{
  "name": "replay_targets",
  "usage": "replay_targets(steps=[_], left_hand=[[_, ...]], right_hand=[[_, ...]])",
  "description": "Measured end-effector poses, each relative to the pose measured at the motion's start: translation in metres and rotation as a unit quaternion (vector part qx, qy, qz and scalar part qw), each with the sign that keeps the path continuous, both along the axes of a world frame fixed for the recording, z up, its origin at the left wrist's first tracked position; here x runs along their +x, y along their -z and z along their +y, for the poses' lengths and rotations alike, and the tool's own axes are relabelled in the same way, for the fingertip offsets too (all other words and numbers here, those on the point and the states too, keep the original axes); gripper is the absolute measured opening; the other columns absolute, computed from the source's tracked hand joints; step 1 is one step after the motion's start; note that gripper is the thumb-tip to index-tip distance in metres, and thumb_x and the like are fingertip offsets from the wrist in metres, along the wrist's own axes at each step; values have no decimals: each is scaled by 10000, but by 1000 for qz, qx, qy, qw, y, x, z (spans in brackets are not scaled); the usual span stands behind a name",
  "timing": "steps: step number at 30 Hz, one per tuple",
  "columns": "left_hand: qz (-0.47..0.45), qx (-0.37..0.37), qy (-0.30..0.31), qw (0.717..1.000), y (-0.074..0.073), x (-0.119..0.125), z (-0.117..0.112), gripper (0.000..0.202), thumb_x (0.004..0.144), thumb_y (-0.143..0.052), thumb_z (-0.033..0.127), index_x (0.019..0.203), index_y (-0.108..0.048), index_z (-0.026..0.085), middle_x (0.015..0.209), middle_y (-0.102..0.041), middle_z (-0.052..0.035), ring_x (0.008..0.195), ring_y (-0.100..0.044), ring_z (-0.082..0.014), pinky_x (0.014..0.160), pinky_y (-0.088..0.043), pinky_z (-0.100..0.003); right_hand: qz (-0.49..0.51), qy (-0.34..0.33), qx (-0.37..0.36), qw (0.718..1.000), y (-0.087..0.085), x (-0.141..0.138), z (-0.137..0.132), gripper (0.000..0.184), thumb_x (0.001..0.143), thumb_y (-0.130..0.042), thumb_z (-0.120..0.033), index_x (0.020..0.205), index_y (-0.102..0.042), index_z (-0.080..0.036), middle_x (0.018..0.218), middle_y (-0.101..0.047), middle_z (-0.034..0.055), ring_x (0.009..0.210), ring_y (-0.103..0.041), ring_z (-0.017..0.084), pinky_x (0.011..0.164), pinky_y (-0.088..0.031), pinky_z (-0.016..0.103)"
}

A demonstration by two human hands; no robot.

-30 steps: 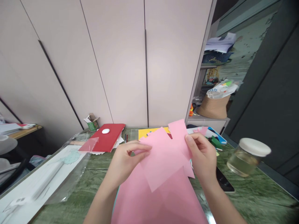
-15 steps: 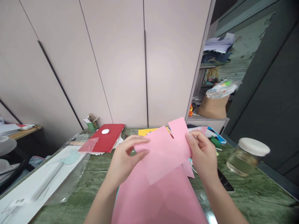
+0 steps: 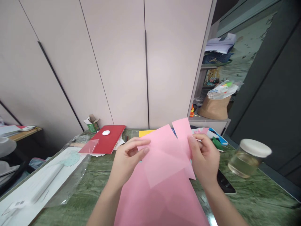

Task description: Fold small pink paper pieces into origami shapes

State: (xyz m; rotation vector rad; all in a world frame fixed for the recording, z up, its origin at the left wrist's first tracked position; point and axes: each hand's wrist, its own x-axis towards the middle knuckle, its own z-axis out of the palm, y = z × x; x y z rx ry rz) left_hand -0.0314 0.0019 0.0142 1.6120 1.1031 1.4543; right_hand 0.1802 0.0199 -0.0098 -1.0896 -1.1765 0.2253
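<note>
A slitted piece of pink paper [image 3: 162, 157] is held up between my two hands, above a larger pink sheet [image 3: 162, 201] on the table. My left hand [image 3: 130, 158] pinches its left edge between thumb and fingers. On the other side, my right hand [image 3: 205, 155] grips the right part, with the thumb in front. A gap at the top parts the narrow right strip from the wider left part. Whether the two are still joined lower down, I cannot tell. Another pink corner shows below, near my right hand.
A lidded jar of pale liquid [image 3: 249, 158] stands at the right, near a black phone [image 3: 225, 182]. Back left are a red folder [image 3: 110, 139] and a small green box [image 3: 92, 124]. A white sheet under clear plastic [image 3: 47, 179] lies at the left.
The right strip has shifted slightly right and turned more upright with my right hand. The left part has tilted a little, its top corner moving right and up. Both hands keep their hold.
</note>
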Motion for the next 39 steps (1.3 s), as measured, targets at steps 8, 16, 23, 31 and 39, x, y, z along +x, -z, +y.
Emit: replay_targets(steps=[8, 16, 23, 31, 39], left_hand=[[-92, -24, 65, 993, 8, 8, 0, 245, 758, -685, 217, 981, -691, 320, 1222, -587, -8, 1154, -498, -204, 811, -488, -248], [65, -27, 18, 997, 8, 20, -7, 321, 767, -666, 249, 1068, -666, 359, 1181, -645, 36, 1113, -550, -183, 872, -462, -248], [88, -26, -14, 996, -1, 22, -11, 426, 742, -669, 220, 1152, -618, 325, 1272, -590, 25, 1164, -534, -212, 925, -474, -304], [96, -28, -25, 995, -7, 19, -16, 427, 730, -682, 225, 1144, -626, 311, 1243, -612, 9, 1099, -581, -233, 894, -514, -334], [104, -25, -35, 994, -6, 20, -14, 438, 721, -686, 210, 1143, -629, 314, 1228, -622, 5, 1041, -609, -233, 816, -547, -322]], right_hand=[[4, 47, 20, 999, 0, 2, 2, 236, 816, -566, -402, 762, -591, -174, 476, -473, -58, 444, -411, 102, 453, -324, 226], [-24, 68, 36, 997, 0, 0, 2, 199, 815, -567, -363, 765, -598, -173, 537, -558, -32, 469, -481, 105, 470, -351, 222], [-8, 58, 32, 998, 2, 1, 0, 187, 815, -577, -357, 782, -600, -175, 491, -528, -47, 462, -482, 105, 473, -348, 225], [0, 54, 41, 998, -3, -1, -5, 199, 816, -576, -363, 757, -594, -174, 455, -501, -61, 419, -447, 99, 447, -333, 232], [19, 35, 23, 999, -3, -1, -4, 189, 818, -574, -363, 764, -585, -182, 441, -479, -72, 393, -405, 88, 433, -329, 228]])
